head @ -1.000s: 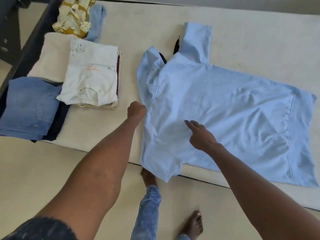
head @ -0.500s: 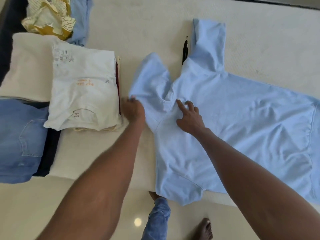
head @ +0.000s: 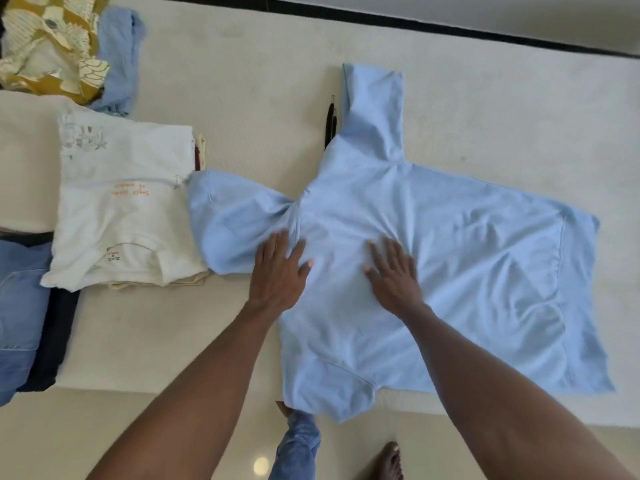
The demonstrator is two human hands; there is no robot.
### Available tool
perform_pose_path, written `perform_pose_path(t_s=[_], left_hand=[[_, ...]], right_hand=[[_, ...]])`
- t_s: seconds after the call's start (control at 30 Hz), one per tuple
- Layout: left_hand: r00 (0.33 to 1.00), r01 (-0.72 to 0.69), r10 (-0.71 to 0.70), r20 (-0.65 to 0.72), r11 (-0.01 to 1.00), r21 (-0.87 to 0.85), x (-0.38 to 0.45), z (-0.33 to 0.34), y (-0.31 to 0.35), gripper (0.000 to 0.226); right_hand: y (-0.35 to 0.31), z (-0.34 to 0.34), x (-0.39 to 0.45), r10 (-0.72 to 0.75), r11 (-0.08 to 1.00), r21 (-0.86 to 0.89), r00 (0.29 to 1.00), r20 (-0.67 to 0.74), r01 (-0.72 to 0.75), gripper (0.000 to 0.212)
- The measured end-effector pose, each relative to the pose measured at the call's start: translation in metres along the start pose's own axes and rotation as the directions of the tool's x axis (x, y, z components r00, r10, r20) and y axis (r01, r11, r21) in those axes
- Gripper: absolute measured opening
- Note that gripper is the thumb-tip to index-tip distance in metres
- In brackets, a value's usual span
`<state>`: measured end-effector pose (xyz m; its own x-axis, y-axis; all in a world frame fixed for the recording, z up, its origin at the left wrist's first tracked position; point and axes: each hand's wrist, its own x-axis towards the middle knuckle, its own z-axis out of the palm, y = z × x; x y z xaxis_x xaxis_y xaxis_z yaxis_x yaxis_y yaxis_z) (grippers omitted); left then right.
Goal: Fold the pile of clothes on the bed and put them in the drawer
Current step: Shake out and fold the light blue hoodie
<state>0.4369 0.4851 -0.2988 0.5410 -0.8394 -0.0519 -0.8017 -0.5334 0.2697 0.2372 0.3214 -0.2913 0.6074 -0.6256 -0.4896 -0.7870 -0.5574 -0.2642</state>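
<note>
Both hands lay flat, fingers spread, gripping nothing — left hand (head: 277, 271) and right hand (head: 393, 271) pressing the blue shirt (head: 450, 258) on the bed (head: 263, 105).

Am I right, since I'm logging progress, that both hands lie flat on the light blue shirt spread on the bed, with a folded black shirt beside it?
Not quite. The head view shows the folded shirt is white. The left hand and right hand do lie flat on the light blue shirt spread on the bed.
</note>
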Motion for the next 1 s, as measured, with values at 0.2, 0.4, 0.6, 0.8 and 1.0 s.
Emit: perform_pose_path(t_s=[0.2, 0.4, 0.6, 0.8, 1.0], left_hand=[[0.945, 0.122, -0.177, 0.274, 0.971, 0.204, -0.010, 0.022, 0.005, 0.063], [0.911, 0.327, -0.372, 0.178, 0.915, 0.238, -0.037, 0.005, 0.046, 0.064], [0.973, 0.227, -0.229, -0.011, 0.957, 0.181, -0.145, 0.014, 0.092, 0.045], [0.929, -0.332, 0.322, 0.182, 0.943, 0.024, -0.191, 0.060, 0.210, 0.049], [0.943, -0.286, 0.243, 0.228, 0.941, 0.181, -0.198, 0.074, 0.237, 0.054]], right_hand=[[0.063, 0.008, -0.046, 0.158, 0.986, -0.050, 0.987, 0.020, -0.157, 0.070], [0.116, 0.019, -0.086, 0.304, 0.952, -0.015, 0.952, -0.026, -0.305, 0.070], [0.173, 0.060, -0.184, 0.128, 0.991, -0.029, 0.989, -0.071, -0.131, 0.072], [0.246, 0.071, -0.264, 0.266, 0.960, -0.047, 0.953, -0.143, -0.275, 0.063], [0.304, 0.043, -0.252, 0.152, 0.964, -0.174, 0.953, -0.262, -0.201, 0.052]])
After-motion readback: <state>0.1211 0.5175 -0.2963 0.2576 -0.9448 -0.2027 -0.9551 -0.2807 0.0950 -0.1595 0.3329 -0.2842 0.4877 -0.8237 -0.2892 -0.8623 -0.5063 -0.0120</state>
